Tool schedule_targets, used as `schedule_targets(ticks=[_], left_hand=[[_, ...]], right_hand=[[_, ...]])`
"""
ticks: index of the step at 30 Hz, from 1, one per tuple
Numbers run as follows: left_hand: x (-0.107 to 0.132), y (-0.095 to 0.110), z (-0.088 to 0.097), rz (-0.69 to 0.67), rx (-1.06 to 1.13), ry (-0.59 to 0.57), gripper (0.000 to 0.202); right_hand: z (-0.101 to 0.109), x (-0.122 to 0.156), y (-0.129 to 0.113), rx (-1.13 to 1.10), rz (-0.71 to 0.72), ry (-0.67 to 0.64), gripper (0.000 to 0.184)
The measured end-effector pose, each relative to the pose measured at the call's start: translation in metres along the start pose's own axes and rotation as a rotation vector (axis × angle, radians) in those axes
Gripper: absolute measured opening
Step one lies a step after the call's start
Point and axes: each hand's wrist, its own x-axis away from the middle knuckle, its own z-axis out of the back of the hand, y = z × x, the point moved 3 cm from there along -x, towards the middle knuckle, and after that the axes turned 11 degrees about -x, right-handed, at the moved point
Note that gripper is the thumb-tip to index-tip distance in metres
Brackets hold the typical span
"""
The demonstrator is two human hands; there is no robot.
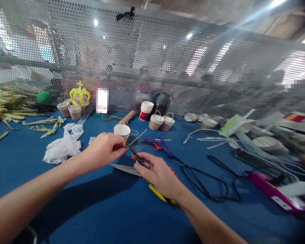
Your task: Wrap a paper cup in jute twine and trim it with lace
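My left hand (104, 149) is closed in a pinch on the upper end of a thin dark strip (132, 153). My right hand (159, 176) is closed on the strip's lower end, just above a pair of scissors (124, 168) with yellow and red handles lying on the blue table (96, 203). A small paper cup (122, 130) stands just behind my left hand. A blue glue gun (159, 144) lies behind my right hand, and its black cord (205, 183) loops off to the right.
Crumpled white plastic (62, 146) lies at left, with green leaf strips (7, 105) beyond. A yellow crown (80, 95), small cup baskets (159, 121) and a red-and-white cup (145, 110) stand along the perforated metal screen (152, 57). Clutter and a magenta tool (274, 189) fill the right.
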Motion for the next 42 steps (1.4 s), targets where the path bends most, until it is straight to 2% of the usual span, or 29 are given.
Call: schedule_targets(ticks=[2,5,9,11,13,14,16,19,20,21,23,25,27,30,34,36,38,42], left_hand=[[-0.002,-0.006,0.002,0.009,0.157,-0.074,0.021],[-0.003,-0.021,0.0,0.02,0.509,-0.238,0.029],[-0.002,-0.03,-0.017,-0.03,0.908,-0.521,0.028],[-0.002,-0.028,-0.023,-0.029,1.019,-0.572,0.029],[-0.002,-0.023,-0.025,-0.003,0.981,-0.503,0.03],[-0.003,-0.02,-0.024,0.015,0.885,-0.44,0.03],[-0.001,-0.01,-0.02,0.034,0.546,-0.281,0.028],[0.003,0.008,-0.005,-0.013,-0.108,0.045,0.018],[0.004,0.012,-0.001,-0.023,-0.229,0.113,0.018],[0.005,0.013,0.002,-0.019,-0.275,0.126,0.019],[0.004,0.007,0.003,0.009,-0.122,-0.007,0.02],[0.001,-0.005,-0.001,0.011,0.27,-0.25,0.025],[-0.001,-0.016,-0.006,-0.026,0.65,-0.397,0.03],[-0.002,-0.031,-0.02,0.012,0.982,-0.489,0.026],[-0.002,-0.028,-0.032,-0.011,1.112,-0.539,0.032],[-0.003,-0.023,-0.03,0.003,1.018,-0.499,0.03],[-0.002,-0.015,-0.025,0.025,0.74,-0.378,0.026],[0.003,0.007,-0.006,0.005,-0.146,0.065,0.016]], right_hand=[[0.0,0.0,-0.001,-0.033,-0.024,-0.006,0.022],[0.0,0.001,-0.002,-0.135,-0.081,-0.041,0.026],[-0.003,0.002,-0.005,-0.241,-0.087,-0.126,0.025],[-0.003,0.002,-0.005,-0.256,-0.088,-0.127,0.025],[-0.003,0.002,-0.005,-0.252,-0.106,-0.109,0.025],[-0.003,0.002,-0.004,-0.24,-0.115,-0.097,0.025],[-0.003,0.002,-0.003,-0.2,-0.125,-0.058,0.023],[-0.003,0.001,-0.001,-0.151,-0.125,-0.002,0.02],[-0.003,0.001,-0.001,-0.147,-0.12,0.005,0.02],[-0.003,0.001,-0.001,-0.151,-0.113,0.007,0.02],[-0.003,0.001,-0.001,-0.166,-0.097,-0.002,0.021],[-0.003,0.001,-0.001,-0.178,-0.091,-0.021,0.023],[-0.003,0.001,0.0,-0.194,-0.096,-0.047,0.025],[-0.004,0.001,0.001,-0.217,-0.095,-0.081,0.023],[-0.004,0.002,0.0,-0.207,-0.073,-0.122,0.019],[-0.004,0.001,0.0,-0.215,-0.083,-0.107,0.021],[-0.004,0.001,0.001,-0.207,-0.103,-0.068,0.023],[-0.004,-0.001,0.003,-0.162,-0.117,0.008,0.022]])
